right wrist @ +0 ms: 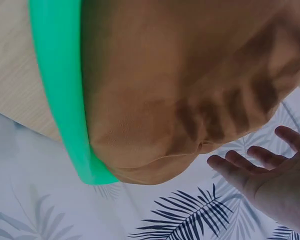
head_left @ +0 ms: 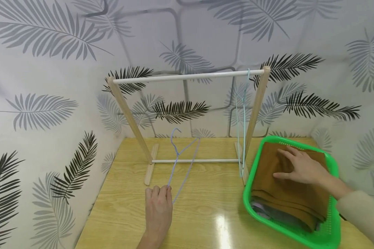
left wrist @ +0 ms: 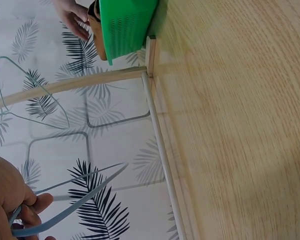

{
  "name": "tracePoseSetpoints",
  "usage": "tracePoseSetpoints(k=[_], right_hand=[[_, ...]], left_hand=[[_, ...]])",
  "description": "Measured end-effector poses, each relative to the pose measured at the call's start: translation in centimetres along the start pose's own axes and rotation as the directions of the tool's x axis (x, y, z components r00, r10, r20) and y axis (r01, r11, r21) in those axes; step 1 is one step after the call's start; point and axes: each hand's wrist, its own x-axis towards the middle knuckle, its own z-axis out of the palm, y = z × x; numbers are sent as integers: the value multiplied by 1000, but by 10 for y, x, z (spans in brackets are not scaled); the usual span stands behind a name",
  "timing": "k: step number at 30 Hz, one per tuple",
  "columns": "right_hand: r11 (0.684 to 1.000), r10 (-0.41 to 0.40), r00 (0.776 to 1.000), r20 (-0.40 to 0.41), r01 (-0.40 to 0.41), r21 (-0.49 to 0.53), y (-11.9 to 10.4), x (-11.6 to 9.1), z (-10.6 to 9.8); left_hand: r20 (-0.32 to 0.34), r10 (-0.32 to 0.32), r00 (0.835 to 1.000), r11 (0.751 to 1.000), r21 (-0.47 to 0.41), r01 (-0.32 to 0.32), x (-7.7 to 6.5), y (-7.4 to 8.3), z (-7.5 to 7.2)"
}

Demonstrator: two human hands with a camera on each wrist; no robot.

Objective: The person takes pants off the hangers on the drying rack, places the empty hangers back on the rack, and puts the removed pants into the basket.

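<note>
My left hand (head_left: 159,207) grips a thin lavender-blue clothes hanger (head_left: 189,170) by one end and holds it up over the table, its hook pointing away. In the left wrist view, fingers and thumb curl round the hanger's (left wrist: 85,197) wire. On the right, my right hand (head_left: 302,166) hovers with spread fingers over a folded brown garment (head_left: 277,176) at the top of a green basket (head_left: 247,204). The right wrist view shows that hand (right wrist: 275,175) apart from the brown cloth (right wrist: 140,115), its finger shadows falling on it. Greyish fabric (head_left: 274,211) lies beneath the garment.
A wooden rack (head_left: 131,121) with a white top rail (head_left: 187,76) stands at the back of the table (head_left: 187,214). A pale teal hanger (head_left: 244,128) hangs near the rail's right end. Behind is a leaf-patterned wall (head_left: 180,34).
</note>
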Motion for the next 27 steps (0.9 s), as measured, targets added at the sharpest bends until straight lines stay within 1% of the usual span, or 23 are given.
tracePoseSetpoints(k=[4, 12, 19, 27], right_hand=[[1000, -2, 999, 44, 2, 0, 2, 10, 1], [1000, -11, 993, 118, 10, 13, 4, 25, 5], [1000, 4, 984, 178, -3, -4, -3, 33, 4], [999, 28, 979, 204, -21, -37, -6, 38, 12]], left_hand=[[-2, 2, 1000, 1000, 3, -2, 1, 0, 1], [-9, 28, 1000, 999, 44, -28, 1, -1, 1], [-19, 42, 999, 998, 51, -41, 2, -1, 2], [-5, 39, 999, 998, 50, -38, 1, -1, 2]])
